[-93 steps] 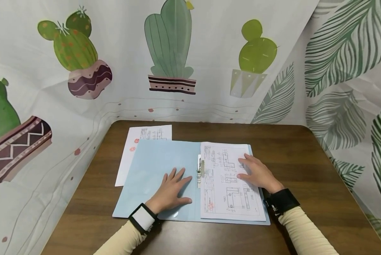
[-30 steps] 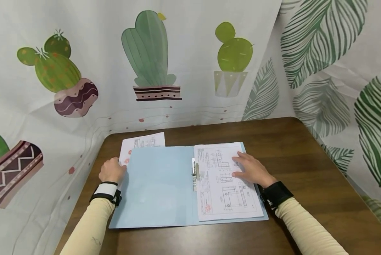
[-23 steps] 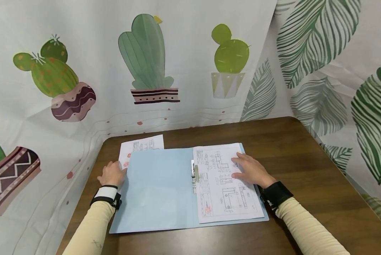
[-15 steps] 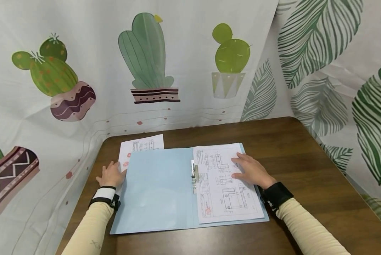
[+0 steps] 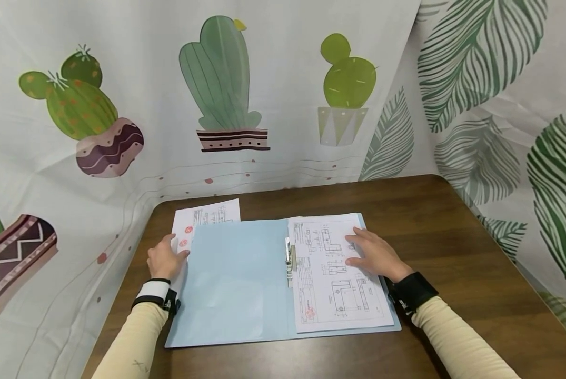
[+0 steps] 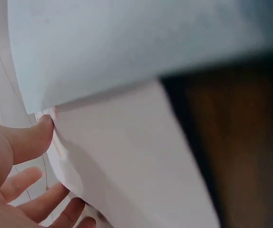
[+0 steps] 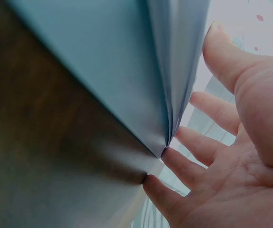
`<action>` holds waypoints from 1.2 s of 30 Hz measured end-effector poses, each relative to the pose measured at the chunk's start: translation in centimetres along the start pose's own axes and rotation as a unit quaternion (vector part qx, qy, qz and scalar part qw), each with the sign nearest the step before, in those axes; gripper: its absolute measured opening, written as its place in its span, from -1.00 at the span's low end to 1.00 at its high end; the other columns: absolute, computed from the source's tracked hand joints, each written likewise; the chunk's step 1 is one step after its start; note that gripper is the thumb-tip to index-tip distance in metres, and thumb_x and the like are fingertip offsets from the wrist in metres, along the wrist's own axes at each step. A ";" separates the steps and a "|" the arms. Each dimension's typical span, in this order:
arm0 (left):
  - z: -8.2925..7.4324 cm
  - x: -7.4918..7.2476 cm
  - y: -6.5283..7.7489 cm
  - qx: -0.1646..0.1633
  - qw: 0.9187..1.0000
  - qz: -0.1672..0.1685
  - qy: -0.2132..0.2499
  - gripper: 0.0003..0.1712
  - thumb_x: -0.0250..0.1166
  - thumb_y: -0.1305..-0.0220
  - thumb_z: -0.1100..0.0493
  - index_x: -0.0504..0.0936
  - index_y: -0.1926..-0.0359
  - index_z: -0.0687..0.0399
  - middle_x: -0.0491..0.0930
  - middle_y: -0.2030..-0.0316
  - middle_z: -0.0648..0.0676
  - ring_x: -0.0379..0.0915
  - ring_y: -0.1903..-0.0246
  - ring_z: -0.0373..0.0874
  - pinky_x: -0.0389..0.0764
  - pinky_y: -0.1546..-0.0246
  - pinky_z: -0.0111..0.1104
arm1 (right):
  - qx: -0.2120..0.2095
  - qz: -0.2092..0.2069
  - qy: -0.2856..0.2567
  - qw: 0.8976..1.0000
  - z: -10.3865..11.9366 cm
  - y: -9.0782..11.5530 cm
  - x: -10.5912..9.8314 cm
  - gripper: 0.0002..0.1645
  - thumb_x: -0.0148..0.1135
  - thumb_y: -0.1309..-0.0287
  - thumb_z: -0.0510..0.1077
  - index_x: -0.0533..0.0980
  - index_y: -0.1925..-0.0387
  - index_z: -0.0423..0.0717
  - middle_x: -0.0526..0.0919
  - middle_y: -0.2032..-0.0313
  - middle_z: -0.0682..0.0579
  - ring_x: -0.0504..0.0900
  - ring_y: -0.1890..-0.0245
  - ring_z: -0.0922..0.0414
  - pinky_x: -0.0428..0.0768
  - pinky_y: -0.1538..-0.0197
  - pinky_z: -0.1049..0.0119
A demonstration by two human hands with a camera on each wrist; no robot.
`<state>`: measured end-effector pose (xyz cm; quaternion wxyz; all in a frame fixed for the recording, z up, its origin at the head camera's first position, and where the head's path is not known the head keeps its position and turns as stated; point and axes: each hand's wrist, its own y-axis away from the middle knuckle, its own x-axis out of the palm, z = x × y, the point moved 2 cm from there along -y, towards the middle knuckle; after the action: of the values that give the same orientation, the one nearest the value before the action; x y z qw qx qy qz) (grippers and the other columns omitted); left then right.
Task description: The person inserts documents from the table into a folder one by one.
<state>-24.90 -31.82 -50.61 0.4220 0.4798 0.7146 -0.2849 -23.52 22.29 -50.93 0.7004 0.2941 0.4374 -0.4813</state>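
Observation:
A light blue folder lies spread on the table, with a metal clip at its spine. On its right side is a stack of drawing sheets. My right hand rests on the stack's right edge, fingers spread. In the right wrist view its fingertips touch the edges of the sheets. A loose drawing sheet with red stamps lies partly under the folder's left cover. My left hand pinches that sheet's left edge, thumb above and fingertips against the edge in the left wrist view.
The brown wooden table has a rounded far right corner. Behind it hangs a white cloth printed with cacti and leaves. Both wrists carry dark bands, the left band with a white panel.
My left hand has gone from the folder's inner cover to the loose sheet at the left. That sheet has lately shifted slightly left relative to the folder. My right hand stays on the stack.

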 end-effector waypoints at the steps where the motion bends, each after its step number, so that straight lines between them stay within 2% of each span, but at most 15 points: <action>1: 0.0 -0.1 0.0 0.003 1.000 -0.007 0.007 -0.22 0.44 -0.27 0.21 0.34 -0.43 0.34 0.37 -0.31 0.54 0.29 -0.20 0.51 0.30 -0.17 0.29 | 0.000 0.000 0.000 1.000 0.0 0.0 0.0 -0.20 0.50 -0.19 -0.01 0.45 -0.38 -0.22 0.22 -0.49 -0.36 0.18 -0.48 -0.37 0.25 -0.37 -0.34; 7: 0.3 -0.5 -0.1 -0.014 0.998 -0.025 0.055 -0.17 0.37 -0.25 0.37 0.24 -0.49 0.33 0.40 -0.27 0.56 0.40 -0.15 0.45 0.40 -0.16 0.25 | -0.004 -0.002 -0.001 1.000 0.1 0.1 0.0 -0.19 0.51 -0.18 -0.01 0.45 -0.38 -0.23 0.22 -0.49 -0.36 0.18 -0.47 -0.38 0.25 -0.36 -0.35; 12: 0.9 -0.9 -0.2 -0.030 0.994 -0.046 0.090 -0.19 0.27 -0.29 0.41 0.20 -0.52 0.32 0.52 -0.09 0.56 0.48 -0.07 0.46 0.47 -0.04 0.24 | -0.004 -0.004 0.000 1.000 0.1 0.1 -0.1 -0.19 0.51 -0.18 -0.01 0.45 -0.39 -0.22 0.22 -0.49 -0.36 0.18 -0.47 -0.38 0.25 -0.36 -0.35; 22: 0.8 -1.4 -0.2 -0.030 0.994 -0.053 0.087 -0.34 0.30 -0.28 0.37 0.39 -0.39 0.40 0.58 0.00 0.53 0.49 0.01 0.44 0.49 0.04 0.21 | 0.002 -0.005 -0.005 1.000 0.1 0.1 -0.2 -0.19 0.51 -0.18 -0.01 0.45 -0.39 -0.22 0.22 -0.50 -0.35 0.17 -0.48 -0.37 0.25 -0.36 -0.34; 25: 0.9 -1.8 -0.2 -0.039 0.994 -0.061 0.087 -0.45 0.31 -0.29 0.36 0.50 -0.29 0.44 0.61 0.05 0.50 0.51 0.05 0.41 0.50 0.09 0.18 | 0.004 -0.003 -0.006 1.000 0.1 0.1 0.0 -0.18 0.51 -0.18 0.00 0.45 -0.39 -0.21 0.22 -0.50 -0.34 0.17 -0.48 -0.36 0.26 -0.37 -0.33; 29: 0.8 -3.0 0.0 -0.038 0.991 -0.096 0.090 -0.63 0.29 -0.31 0.35 0.63 -0.10 0.48 0.66 0.13 0.48 0.50 0.08 0.40 0.45 0.11 0.15 | 0.003 -0.001 -0.004 1.000 0.1 0.1 0.1 -0.19 0.51 -0.18 0.00 0.45 -0.39 -0.21 0.23 -0.49 -0.35 0.17 -0.48 -0.37 0.25 -0.37 -0.33; 36: -1.0 -6.2 0.6 0.020 0.979 -0.186 0.079 -0.75 0.25 -0.37 0.33 0.73 0.07 0.44 0.71 0.24 0.43 0.59 0.26 0.37 0.51 0.25 0.11 | 0.000 -0.004 0.002 1.000 0.1 0.1 0.0 -0.19 0.51 -0.18 0.00 0.45 -0.38 -0.22 0.22 -0.50 -0.35 0.17 -0.48 -0.37 0.24 -0.37 -0.34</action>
<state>-23.52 -33.50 -44.68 0.2942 0.3678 0.8167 -0.3334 -23.42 22.28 -50.88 0.6976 0.2936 0.4400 -0.4833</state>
